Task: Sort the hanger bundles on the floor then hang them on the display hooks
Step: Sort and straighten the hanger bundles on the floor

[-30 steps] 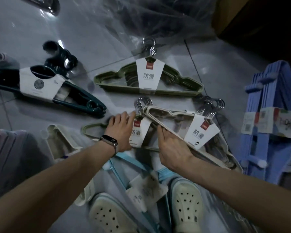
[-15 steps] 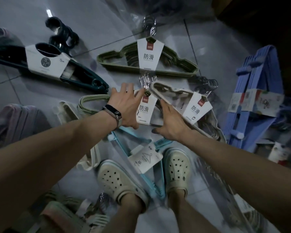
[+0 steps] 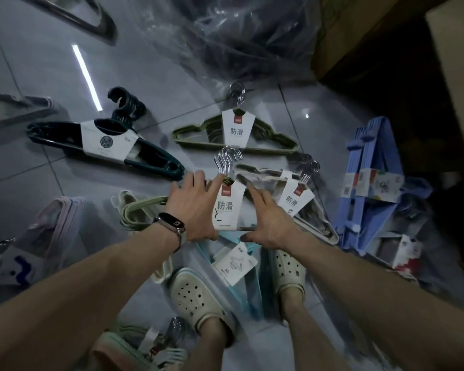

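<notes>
A pale green hanger bundle (image 3: 142,210) with a white label (image 3: 227,207) and chrome hooks (image 3: 227,162) lies in front of my feet. My left hand (image 3: 196,207) rests on it left of the label, fingers spread and straight, thumb by the hook necks. My right hand (image 3: 268,223) holds its right side, thumb under the bottom bar and index finger stretched up along the shoulder. Just right of that lies a beige bundle (image 3: 314,223) with its own label. An olive bundle (image 3: 193,133) lies further out. No display hooks are in view.
A dark teal bundle (image 3: 150,156) lies at the left, a blue bundle (image 3: 370,156) at the right, a pink one (image 3: 56,218) at the near left. A light blue bundle (image 3: 252,290) lies between my shoes. A clear plastic bag (image 3: 239,41) and cardboard boxes (image 3: 359,36) stand behind.
My head has risen, so more floor shows. My left fingers have spread wider. The pale green bundle's hooks and label now stand out more clearly between my hands.
</notes>
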The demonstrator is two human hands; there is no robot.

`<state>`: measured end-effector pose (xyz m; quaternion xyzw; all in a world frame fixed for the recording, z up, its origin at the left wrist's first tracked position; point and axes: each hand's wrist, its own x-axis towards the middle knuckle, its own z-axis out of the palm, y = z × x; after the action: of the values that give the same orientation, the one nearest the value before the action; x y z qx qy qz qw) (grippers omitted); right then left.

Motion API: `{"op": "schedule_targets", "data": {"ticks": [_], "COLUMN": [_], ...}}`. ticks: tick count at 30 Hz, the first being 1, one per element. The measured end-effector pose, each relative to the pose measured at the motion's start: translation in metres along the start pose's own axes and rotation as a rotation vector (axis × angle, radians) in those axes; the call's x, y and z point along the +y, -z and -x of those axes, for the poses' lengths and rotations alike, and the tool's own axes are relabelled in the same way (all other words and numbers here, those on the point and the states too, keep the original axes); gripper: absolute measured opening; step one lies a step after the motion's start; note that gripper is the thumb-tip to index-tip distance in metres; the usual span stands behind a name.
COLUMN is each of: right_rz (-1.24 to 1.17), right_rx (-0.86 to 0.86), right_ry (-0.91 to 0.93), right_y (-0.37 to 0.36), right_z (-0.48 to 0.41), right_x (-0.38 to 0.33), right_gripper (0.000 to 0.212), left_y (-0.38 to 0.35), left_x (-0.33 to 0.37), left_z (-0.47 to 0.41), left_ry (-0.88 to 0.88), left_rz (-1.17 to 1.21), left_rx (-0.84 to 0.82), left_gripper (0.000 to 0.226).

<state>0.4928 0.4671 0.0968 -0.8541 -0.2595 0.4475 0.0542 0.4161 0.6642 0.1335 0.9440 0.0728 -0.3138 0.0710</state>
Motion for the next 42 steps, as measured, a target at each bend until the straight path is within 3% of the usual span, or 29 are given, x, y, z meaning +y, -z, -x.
{"op": "schedule_targets", "data": {"ticks": [10,17,22,24,27,30,32,34,36,39,42], "right_rz": [0.121,0.268,0.254,0.172,-0.089,-0.325,-0.408,-0.401,-0.314,-0.210,-0.161], "right_rx": [0.381,0.410,0.362,0.361,0.478,0.596,0.621,0.590,0.409,0.107,0.092], "right_ry": [0.069,0.100,0.118,0.124,0.117,0.000,-0.113,-0.240,-0.363,-0.461,-0.489], "right_y": [0.089,0.107,0.102,0.103,0.098,0.077,0.055,0.033,0.011,-0.007,-0.012], "right_z": [-0.113,-0.205,-0.219,-0.206,-0.165,-0.111,-0.077,-0.052,-0.044,-0.060,-0.073], "right_x": [0.048,0.080,0.086,0.089,0.103,0.132,0.157,0.180,0.197,0.214,0.219], "right_gripper": [0.115,0.114,0.115,0.112,0.087,0.061,0.050,0.044,0.051,0.050,0.026], "left_y": [0.028,0.015,-0.003,-0.002,0.001,-0.009,-0.020,-0.034,-0.048,-0.069,-0.075], "left_x": [-0.014,-0.022,-0.015,-0.005,0.020,0.048,0.063,0.075,0.087,0.104,0.115], "left_z": [-0.136,-0.235,-0.247,-0.235,-0.206,-0.182,-0.182,-0.195,-0.211,-0.229,-0.233], "left_ry": [0.038,0.127,0.171,0.200,0.193,-0.028,-0.125,-0.122,-0.172,-0.219,-0.212], "left_rz": [0.101,0.221,0.229,0.231,0.260,0.266,0.259,0.243,0.142,0.003,-0.043], "left_rx": [0.245,0.220,0.228,0.224,0.284,0.281,0.123,-0.100,-0.251,-0.299,-0.255], "left_gripper": [0.136,0.141,0.136,0.128,0.102,0.065,0.058,0.072,0.090,0.086,0.070]}}
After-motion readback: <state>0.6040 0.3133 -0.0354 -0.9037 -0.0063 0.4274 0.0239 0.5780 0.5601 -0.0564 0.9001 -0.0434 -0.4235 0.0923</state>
